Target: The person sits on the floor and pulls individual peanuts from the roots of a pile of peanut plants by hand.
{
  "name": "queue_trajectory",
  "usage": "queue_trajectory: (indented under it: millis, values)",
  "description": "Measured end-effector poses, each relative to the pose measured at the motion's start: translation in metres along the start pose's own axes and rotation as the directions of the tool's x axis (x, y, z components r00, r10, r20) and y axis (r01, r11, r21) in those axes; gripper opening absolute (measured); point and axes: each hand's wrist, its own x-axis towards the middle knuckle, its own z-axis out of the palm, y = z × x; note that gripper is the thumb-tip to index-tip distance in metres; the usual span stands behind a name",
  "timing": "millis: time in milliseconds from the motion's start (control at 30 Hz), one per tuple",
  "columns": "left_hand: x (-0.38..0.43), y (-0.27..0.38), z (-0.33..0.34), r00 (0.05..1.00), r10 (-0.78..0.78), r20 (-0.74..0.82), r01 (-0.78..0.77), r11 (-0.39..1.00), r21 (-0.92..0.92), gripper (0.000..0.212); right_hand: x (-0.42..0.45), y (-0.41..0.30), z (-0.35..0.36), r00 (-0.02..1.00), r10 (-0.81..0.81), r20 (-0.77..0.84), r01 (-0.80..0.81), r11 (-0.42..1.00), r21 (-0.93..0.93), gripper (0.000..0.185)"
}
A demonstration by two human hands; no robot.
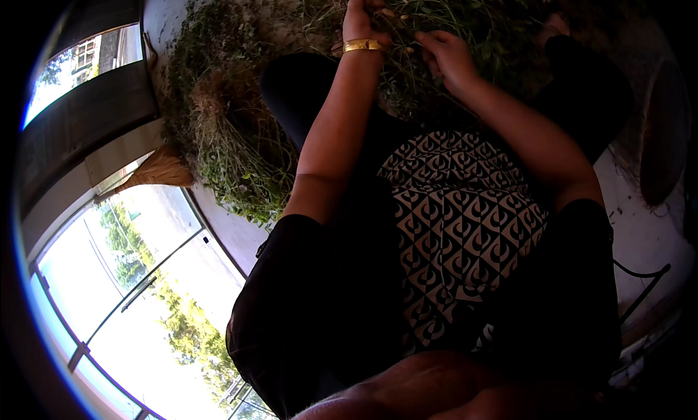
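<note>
At the top of the view, my left hand (360, 25), with a gold-coloured bracelet (362, 45) at the wrist, is curled around green plant stems. Several pale pods, which look like peanuts (387, 12), show among the stems beside it. To its right is my right hand (448, 59), its fingers bent and its fingertips at the same tangle of leafy plants (491, 16). Whether anything is pinched between those fingertips cannot be made out. The plants lie on the floor in front of my crossed legs.
A heap of uprooted plants (240, 147) with roots and leaves lies left of my knee (294, 87). Farther left are a brown, fan-shaped thing (161, 169) and glass doors (147, 267). A dark, rounded object (662, 136) stands at the right. A bare foot (556, 27) shows near the plants.
</note>
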Motion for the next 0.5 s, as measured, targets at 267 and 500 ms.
queue_trajectory:
  millis: [267,500]
  values:
    - [-0.024,0.009,0.026,0.993,-0.024,-0.113,0.011,0.994,-0.11,0.027,0.003,-0.011,-0.013,0.973,0.002,0.232,-0.027,0.994,0.107,0.007]
    - [-0.029,0.0,0.014,0.996,0.067,-0.067,-0.062,0.996,0.072,0.032,-0.006,-0.04,-0.009,0.832,0.288,0.475,-0.259,0.958,-0.127,0.011]
